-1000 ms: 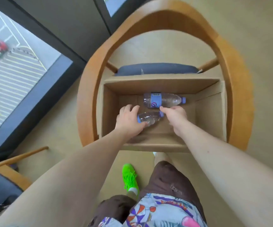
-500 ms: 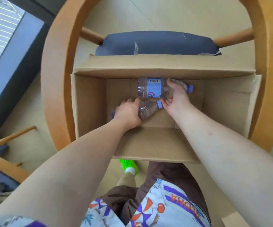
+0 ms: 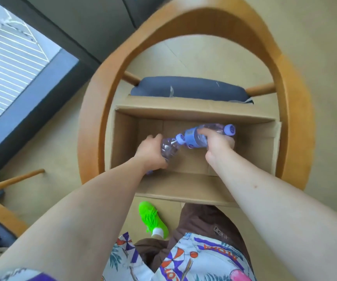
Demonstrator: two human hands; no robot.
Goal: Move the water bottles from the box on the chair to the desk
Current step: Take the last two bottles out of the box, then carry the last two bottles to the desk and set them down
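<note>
Currently both bottles are gripped inside the box (image 3: 194, 187) on the chair (image 3: 94, 126): left hand (image 3: 151, 152) wrapped around the clear bottle (image 3: 168, 148), right hand (image 3: 219, 141) wrapped around the blue-label bottle (image 3: 196, 136). Lift straight up, clear the box walls, keep the caps apart, then carry to the counter (out of view).

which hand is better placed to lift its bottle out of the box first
Right. The right hand wraps the labelled bottle at mid-body, already angled upward. The left hand holds the other bottle low, nearer the cardboard box's floor.
</note>
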